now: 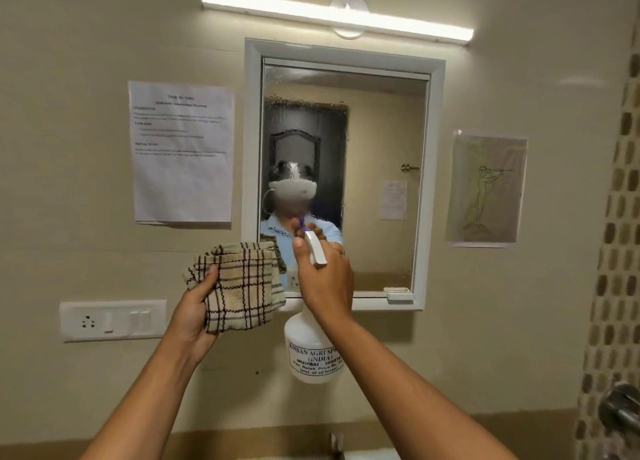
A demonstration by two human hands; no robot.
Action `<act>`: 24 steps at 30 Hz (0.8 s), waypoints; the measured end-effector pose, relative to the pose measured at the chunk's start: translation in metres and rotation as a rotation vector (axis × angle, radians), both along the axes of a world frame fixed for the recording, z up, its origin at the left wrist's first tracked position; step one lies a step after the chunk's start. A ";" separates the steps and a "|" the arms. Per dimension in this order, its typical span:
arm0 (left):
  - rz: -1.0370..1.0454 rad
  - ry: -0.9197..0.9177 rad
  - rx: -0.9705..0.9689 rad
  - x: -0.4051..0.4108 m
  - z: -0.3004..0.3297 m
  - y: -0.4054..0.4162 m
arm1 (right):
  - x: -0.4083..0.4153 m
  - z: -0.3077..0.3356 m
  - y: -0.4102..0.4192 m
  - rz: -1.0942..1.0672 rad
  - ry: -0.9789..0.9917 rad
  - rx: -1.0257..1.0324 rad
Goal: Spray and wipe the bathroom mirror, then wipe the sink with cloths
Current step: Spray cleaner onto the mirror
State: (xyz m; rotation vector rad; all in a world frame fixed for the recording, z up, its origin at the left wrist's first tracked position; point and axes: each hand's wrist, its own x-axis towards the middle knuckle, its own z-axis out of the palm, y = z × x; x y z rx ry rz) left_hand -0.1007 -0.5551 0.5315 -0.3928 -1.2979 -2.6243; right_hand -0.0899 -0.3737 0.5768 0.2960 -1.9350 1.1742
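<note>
The right hand [323, 279] grips the spray bottle [311, 350] at its neck, nozzle toward the mirror [381, 154]. The left hand [194, 316], at 9 o'clock from it, clutches the checked cloth [242, 286]. Droplets cover the mirror's left half; direct further sprays toward 2 o'clock before wiping.

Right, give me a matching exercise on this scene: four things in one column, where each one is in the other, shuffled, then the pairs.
Things:
1. cloth
2. spray bottle
3. printed sheet
4. drawing

Places:
A. on the wall right of the mirror
B. in the left hand
C. on the wall left of the mirror
D. in the right hand

Pairs: 1-B, 2-D, 3-C, 4-A
</note>
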 end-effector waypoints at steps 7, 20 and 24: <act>-0.072 -0.026 0.006 -0.015 -0.007 0.025 | -0.011 -0.019 0.029 -0.039 -0.015 -0.090; -0.317 -0.114 0.064 -0.010 -0.042 0.189 | 0.046 -0.087 0.201 -0.183 -0.043 -0.256; -0.410 -0.195 0.047 -0.001 -0.069 0.269 | 0.067 -0.123 0.271 -0.258 -0.063 -0.260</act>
